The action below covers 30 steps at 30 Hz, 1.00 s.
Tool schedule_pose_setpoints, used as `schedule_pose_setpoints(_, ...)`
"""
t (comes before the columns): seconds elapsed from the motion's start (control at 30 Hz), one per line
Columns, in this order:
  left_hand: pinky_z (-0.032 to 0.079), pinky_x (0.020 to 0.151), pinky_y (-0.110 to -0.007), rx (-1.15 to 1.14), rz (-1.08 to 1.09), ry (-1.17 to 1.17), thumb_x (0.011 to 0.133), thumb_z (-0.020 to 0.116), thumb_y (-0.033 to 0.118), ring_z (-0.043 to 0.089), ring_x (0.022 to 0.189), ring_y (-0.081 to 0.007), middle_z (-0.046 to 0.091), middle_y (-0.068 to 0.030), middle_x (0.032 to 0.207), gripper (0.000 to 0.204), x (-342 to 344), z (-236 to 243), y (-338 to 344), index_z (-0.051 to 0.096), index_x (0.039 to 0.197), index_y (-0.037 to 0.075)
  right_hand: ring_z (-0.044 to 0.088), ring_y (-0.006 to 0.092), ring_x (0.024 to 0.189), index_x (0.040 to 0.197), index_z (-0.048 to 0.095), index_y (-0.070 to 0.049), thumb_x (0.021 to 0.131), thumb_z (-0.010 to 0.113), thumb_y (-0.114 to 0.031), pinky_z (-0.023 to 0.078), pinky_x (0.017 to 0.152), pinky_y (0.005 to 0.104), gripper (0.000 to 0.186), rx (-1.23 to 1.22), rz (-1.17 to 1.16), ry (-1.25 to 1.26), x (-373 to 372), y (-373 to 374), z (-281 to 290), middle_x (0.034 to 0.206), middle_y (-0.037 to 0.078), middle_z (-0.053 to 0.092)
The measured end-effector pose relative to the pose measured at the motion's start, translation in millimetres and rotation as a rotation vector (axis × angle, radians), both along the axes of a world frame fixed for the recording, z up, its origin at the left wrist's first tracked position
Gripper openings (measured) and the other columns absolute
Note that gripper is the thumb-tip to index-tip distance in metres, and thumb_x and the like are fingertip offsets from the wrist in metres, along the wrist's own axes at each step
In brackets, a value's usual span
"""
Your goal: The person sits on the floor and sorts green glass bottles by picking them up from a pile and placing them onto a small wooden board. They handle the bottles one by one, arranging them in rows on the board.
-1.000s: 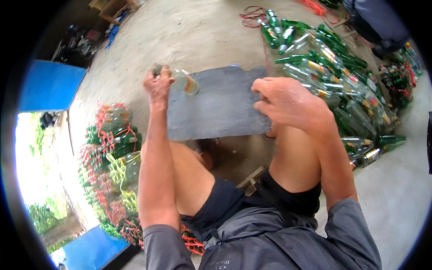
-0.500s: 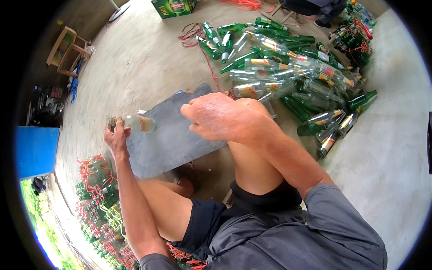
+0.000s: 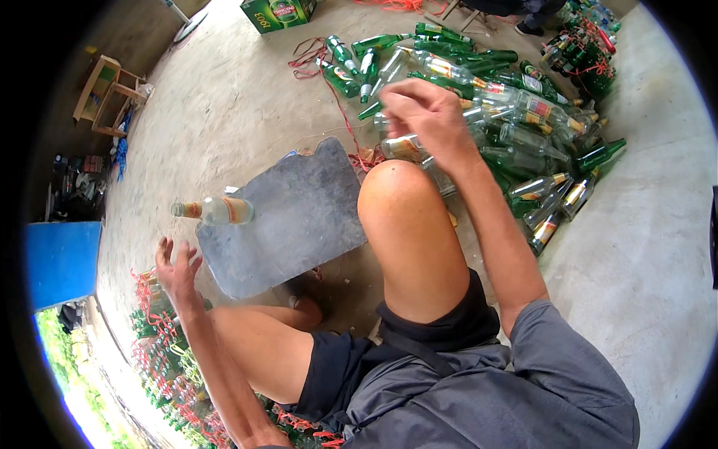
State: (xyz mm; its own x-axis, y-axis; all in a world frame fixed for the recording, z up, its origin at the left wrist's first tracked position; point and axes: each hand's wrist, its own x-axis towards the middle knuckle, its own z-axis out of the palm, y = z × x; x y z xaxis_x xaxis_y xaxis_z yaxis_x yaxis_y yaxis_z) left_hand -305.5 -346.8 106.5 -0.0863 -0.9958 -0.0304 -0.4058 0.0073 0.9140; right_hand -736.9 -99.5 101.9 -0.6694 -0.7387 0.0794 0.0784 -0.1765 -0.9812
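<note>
Bare concrete floor [image 3: 224,112], open-sided yard, green carton [image 3: 278,13] far off, wooden crate [image 3: 108,93] at left. Grey slab [image 3: 288,217] lies flat before knees. Clear bottle [image 3: 217,210] lies on its side at slab's left edge, untouched; glass, likely light if empty, rigid, slippery, breakable; best taken round body. Left hand [image 3: 177,269] just below it, grip spread, empty. Right hand [image 3: 419,112] over bottle pile [image 3: 516,142], fingers loosely curled, holding nothing visible.

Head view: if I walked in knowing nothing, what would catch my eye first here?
Probably the big heap of green and clear bottles spread over the concrete floor at upper right, with the right hand open above it. Next, the grey slab in the middle, a clear bottle lying on its left edge, and the empty left hand spread just below.
</note>
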Motion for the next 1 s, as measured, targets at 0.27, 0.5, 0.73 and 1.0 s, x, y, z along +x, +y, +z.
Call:
schedule_pose_setpoints(0.27,0.059,0.092,-0.032,-0.176,-0.106,-0.321,0.103,0.065,0.007,0.07,0.107,-0.0184,0.064,-0.0115,0.141,0.042,78,27,99,0.059,0.144,-0.002,0.07,0.0137,0.072,0.123,0.067,-0.001,0.093,0.073,-0.017,0.06,0.06,0.0324,0.035,0.589,-0.184,-0.217,-106,101,-196,0.09,0.005,0.071)
schedule_pose_setpoints(0.5,0.049,0.112,-0.042,-0.471,-0.134,-0.528,0.104,0.064,0.008,0.063,0.128,-0.0302,0.064,-0.0175,0.141,0.037,85,16,150,0.062,0.139,-0.004,0.071,0.0193,0.076,0.151,0.043,-0.002,0.092,0.071,-0.013,0.063,0.062,0.0389,0.066,0.776,-0.245,-0.267,-133,104,-262,0.111,0.014,0.068)
schedule_pose_setpoints(0.73,0.047,0.114,-0.045,-0.542,-0.165,-0.701,0.104,0.063,0.01,0.061,0.13,-0.0354,0.064,-0.0204,0.14,0.035,79,18,152,0.063,0.135,-0.007,0.071,0.0217,0.077,0.159,0.034,-0.005,0.094,0.069,-0.014,0.063,0.063,0.0392,0.075,0.842,-0.316,-0.208,-151,85,-272,0.128,0.02,0.064)
schedule_pose_setpoints(1.0,0.048,0.113,-0.046,-0.51,-0.162,-0.727,0.103,0.063,0.008,0.061,0.129,-0.0364,0.064,-0.021,0.139,0.033,70,20,149,0.064,0.133,-0.006,0.067,0.0223,0.087,0.16,0.034,-0.008,0.098,0.07,-0.023,0.062,0.074,0.0432,0.073,0.837,-0.242,-0.3,-170,85,-285,0.12,0.016,0.065)
